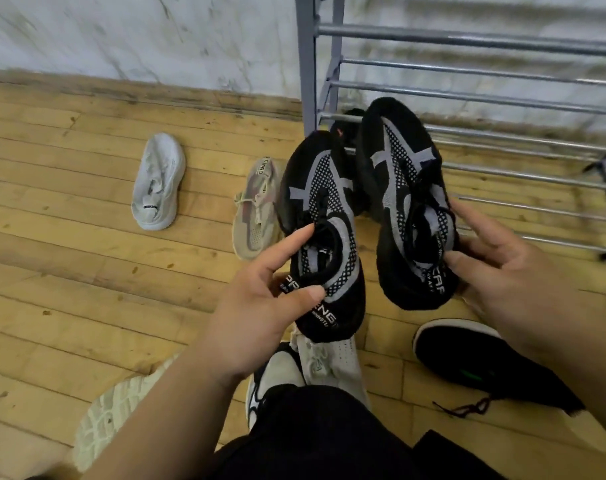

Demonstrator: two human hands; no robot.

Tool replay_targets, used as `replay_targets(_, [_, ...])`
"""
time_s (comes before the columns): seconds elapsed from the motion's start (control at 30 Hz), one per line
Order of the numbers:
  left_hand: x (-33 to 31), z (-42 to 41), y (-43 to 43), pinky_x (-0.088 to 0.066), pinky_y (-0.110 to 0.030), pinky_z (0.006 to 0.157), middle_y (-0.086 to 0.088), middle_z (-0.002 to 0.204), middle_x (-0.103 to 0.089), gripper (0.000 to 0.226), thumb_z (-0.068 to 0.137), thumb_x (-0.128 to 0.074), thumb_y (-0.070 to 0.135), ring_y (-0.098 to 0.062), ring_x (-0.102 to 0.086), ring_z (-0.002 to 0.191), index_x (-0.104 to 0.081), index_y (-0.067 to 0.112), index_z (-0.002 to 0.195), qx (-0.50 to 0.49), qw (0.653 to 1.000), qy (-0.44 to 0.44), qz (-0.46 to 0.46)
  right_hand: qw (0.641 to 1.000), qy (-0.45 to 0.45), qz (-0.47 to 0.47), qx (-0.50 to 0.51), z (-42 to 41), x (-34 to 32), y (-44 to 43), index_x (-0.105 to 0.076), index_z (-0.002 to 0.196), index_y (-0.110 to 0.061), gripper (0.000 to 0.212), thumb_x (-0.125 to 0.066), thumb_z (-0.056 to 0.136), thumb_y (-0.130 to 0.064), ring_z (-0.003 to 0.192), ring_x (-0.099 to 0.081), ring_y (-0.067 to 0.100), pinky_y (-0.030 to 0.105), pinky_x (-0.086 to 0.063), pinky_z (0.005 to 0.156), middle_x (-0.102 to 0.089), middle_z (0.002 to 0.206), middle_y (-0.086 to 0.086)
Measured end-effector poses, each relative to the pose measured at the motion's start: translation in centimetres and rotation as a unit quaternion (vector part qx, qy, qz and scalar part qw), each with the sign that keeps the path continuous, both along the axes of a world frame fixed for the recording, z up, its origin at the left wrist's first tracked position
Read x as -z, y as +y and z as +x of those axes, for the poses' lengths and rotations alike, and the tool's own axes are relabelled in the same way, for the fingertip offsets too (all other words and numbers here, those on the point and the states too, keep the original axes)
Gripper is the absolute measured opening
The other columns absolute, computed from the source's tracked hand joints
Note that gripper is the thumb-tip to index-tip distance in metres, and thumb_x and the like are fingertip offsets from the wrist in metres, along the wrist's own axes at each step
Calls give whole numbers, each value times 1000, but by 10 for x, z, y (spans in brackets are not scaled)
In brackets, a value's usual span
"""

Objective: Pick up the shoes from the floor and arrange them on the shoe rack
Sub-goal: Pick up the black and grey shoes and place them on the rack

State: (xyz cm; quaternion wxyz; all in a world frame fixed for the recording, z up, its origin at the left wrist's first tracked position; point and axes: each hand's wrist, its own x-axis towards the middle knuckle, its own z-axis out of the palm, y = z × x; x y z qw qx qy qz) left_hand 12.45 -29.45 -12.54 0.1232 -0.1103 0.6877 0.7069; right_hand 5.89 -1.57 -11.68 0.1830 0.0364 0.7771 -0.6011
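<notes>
I hold a pair of black shoes with grey mesh panels in the air, toes pointing away. My left hand grips the heel of the left black shoe. My right hand grips the heel and side of the right black shoe. Both shoes hover in front of the grey metal shoe rack, whose bars stand at the upper right. A dark shoe sits on a low shelf behind them, mostly hidden.
On the wooden floor lie a white shoe, a beige shoe, a white shoe under my left hand, an upturned pale sole and a black shoe. A white wall runs behind.
</notes>
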Motion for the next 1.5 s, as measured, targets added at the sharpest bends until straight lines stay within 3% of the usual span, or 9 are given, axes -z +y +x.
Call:
replay_targets(0.2, [-11, -61, 27, -55, -38, 104, 10, 134, -70, 68, 94, -68, -3, -9, -67, 122, -52, 34, 148, 15, 998, 40, -41, 996, 19, -49, 72, -23, 7, 4, -49, 147, -49, 62, -54, 104, -4, 116, -70, 13, 41, -55, 102, -74, 123, -10])
replay_targets(0.4, [-25, -134, 41, -56, -27, 100, 14, 141, -62, 61, 98, -67, 10, -2, -62, 126, -49, 30, 153, -10, 984, 112, -142, 993, 60, -37, 94, -82, 7, -3, -45, 152, -44, 61, -56, 104, -6, 113, -71, 11, 40, -57, 99, -74, 122, -12])
replay_targets(0.5, [-17, -164, 47, -48, -40, 114, 7, 152, -53, 62, 100, -64, 33, -12, -53, 137, -42, 27, 157, -7, 953, 129, -274, 991, 81, 8, 102, -107, 6, -14, -52, 133, -64, 50, -59, 101, -26, 113, -69, 6, 42, -57, 99, -73, 113, -28])
replay_targets(0.67, [-4, -151, 54, -28, -36, 123, 1, 167, -22, 97, 85, -74, 57, -19, -27, 153, -21, 37, 163, 67, 911, 117, -390, 992, 102, 60, 46, -110, 11, -18, -45, 139, -65, 55, -57, 85, -63, 135, -53, 11, 46, -48, 109, -52, 148, -17])
replay_targets(0.83, [14, -147, 51, -35, -44, 122, -1, 159, -33, 96, 84, -80, 43, -21, -33, 148, -25, 33, 163, 48, 912, 115, -391, 971, 157, 178, -40, -96, 15, -18, -19, 163, -38, 94, -76, 89, -41, 130, -32, -14, -9, -21, 92, -37, 158, -22])
replay_targets(0.9, [16, -150, 53, -36, -45, 121, 2, 155, -38, 88, 86, -76, 44, -20, -35, 146, -31, 31, 161, 33, 912, 134, -387, 970, 162, 180, -29, -98, 18, -20, -19, 163, -36, 96, -78, 88, -35, 120, -31, -23, -15, -19, 83, -37, 153, -25])
replay_targets(1.03, [16, -159, 51, -39, -45, 118, 1, 158, -36, 86, 90, -72, 46, -23, -38, 145, -28, 28, 161, 7, 905, 160, -395, 975, 166, 149, -19, -108, 21, -30, -18, 163, -39, 93, -76, 91, -31, 119, -37, -26, -7, -30, 90, -37, 153, -27])
replay_targets(1.2, [12, -168, 50, -50, -47, 97, -2, 170, -20, 89, 94, -58, 65, -33, -52, 137, -16, 30, 163, 39, 826, 135, -545, 980, 142, 131, -42, -125, 24, -40, -11, 156, -56, 98, -73, 80, -48, 133, -56, 17, 44, -52, 105, -41, 158, -16])
replay_targets(1.5, [12, -172, 51, -52, -46, 90, -3, 173, -12, 84, 98, -53, 63, -34, -55, 135, -14, 28, 164, 12, 803, 158, -574, 977, 141, 150, -58, -130, 33, -33, -7, 159, -52, 94, -72, 92, -40, 128, -58, 26, 41, -58, 98, -38, 157, -10])
